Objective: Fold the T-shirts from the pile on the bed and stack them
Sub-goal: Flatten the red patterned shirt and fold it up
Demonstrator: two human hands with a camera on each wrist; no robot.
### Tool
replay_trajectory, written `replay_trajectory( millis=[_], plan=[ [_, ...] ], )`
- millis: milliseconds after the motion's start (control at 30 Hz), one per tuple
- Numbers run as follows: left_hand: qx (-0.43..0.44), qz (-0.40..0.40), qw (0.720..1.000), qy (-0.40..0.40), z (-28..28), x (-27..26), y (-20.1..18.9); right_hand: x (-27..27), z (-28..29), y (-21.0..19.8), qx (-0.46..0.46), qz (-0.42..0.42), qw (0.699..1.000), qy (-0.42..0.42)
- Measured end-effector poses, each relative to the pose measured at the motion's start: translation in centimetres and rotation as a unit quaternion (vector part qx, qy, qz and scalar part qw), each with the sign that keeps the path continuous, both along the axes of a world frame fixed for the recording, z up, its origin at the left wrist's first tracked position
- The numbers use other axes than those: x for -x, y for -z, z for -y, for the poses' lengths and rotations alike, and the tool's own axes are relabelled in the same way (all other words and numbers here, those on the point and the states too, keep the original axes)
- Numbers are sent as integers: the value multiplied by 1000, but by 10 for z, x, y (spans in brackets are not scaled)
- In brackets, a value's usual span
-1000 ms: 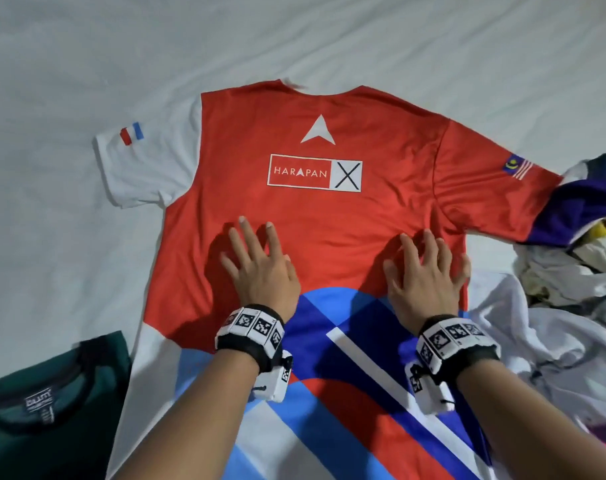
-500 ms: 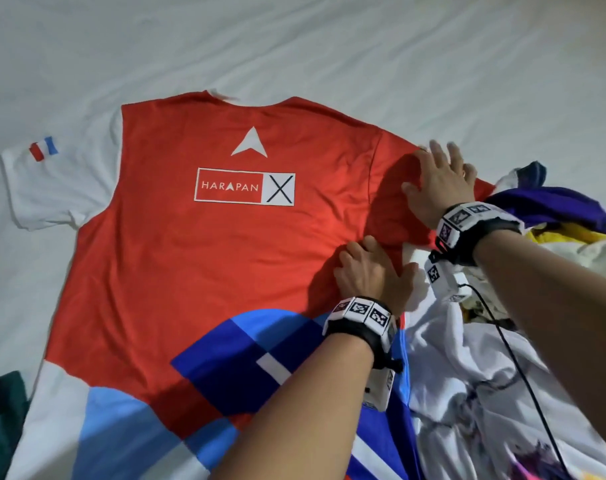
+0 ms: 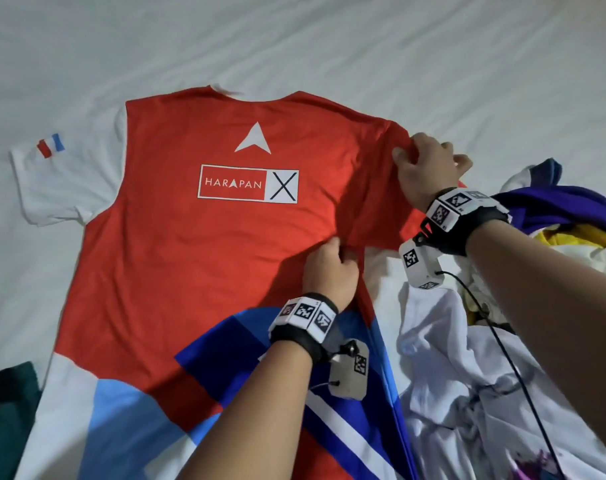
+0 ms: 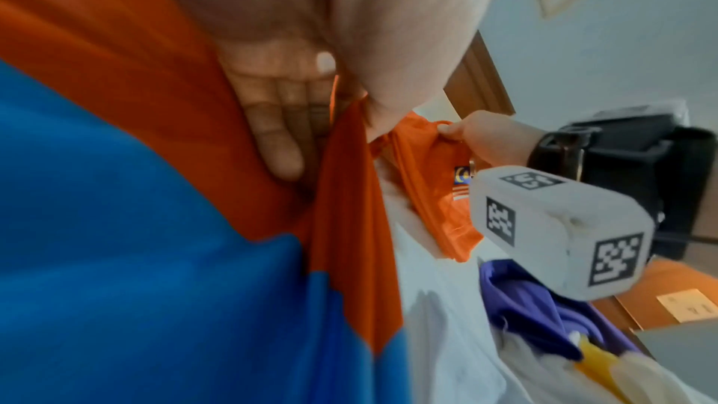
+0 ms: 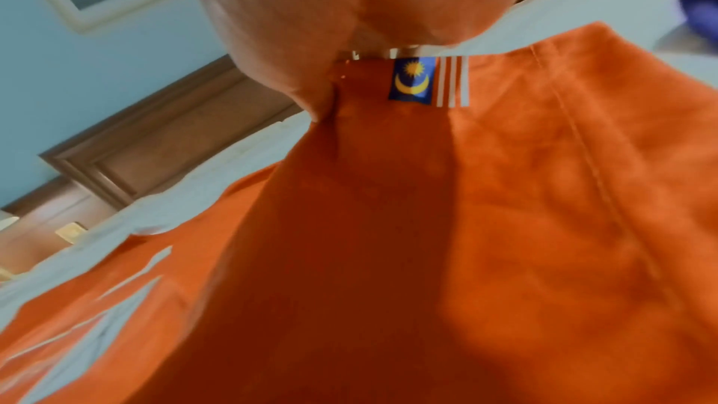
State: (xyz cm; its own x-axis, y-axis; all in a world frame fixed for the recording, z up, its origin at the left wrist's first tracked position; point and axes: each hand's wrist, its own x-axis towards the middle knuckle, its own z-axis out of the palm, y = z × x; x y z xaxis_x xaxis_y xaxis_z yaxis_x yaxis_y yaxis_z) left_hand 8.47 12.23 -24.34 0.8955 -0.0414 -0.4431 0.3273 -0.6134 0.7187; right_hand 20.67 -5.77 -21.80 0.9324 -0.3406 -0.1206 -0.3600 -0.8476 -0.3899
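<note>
The red T-shirt lies back side up on the white bed sheet. The left hand has its fingers curled and pinches the shirt's side edge below the armpit. The right hand pinches the red sleeve near the shoulder and holds it lifted. A pile of clothes lies just beside, on the right. A green shirt lies at the lower left.

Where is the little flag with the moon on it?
The moon flag is on the red T-shirt's right sleeve, just under the right hand that pinches that sleeve up, near the clothes pile.
</note>
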Motion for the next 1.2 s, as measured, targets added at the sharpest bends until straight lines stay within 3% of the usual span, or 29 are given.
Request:
replay_trajectory(
  millis=[133, 267, 600, 700, 800, 867, 933, 1033, 1200],
  plan=[
    [53, -21, 997, -60, -36, 0, 5, -10, -43, -6, -22, 23, 999, -35],
    [52, 4, 993, -104, -67, 2, 9, -24, -85, -4, -24, 23, 997, -75],
    [32, 56, 987, -144, -100, 11, 15, -49, -144, 9, 15, -28, 993, -117],
    [16, 74, 988, -136, -103, 14, 13, -32, -148, 12, 5, 4, 994, -108],
    [-6, 112, 987, -115, -108, 24, 8, 13, -146, 7, -18, 86, 991, -105],
    [-49, 152, 985, -68, -112, 41, 4, 57, -142, 8, -50, 87, 990, -95],
    [-115, 165, 979, 18, -117, 65, 4, 106, -137, 14, -74, 68, 991, -93],
    [-219, 172, 947, 159, -128, 115, 7, 190, -133, 16, -116, 15, 989, -89],
    [-314, 129, 904, 260, -158, 200, 12, 306, -137, -6, -119, -124, 984, -53]
  ],
)
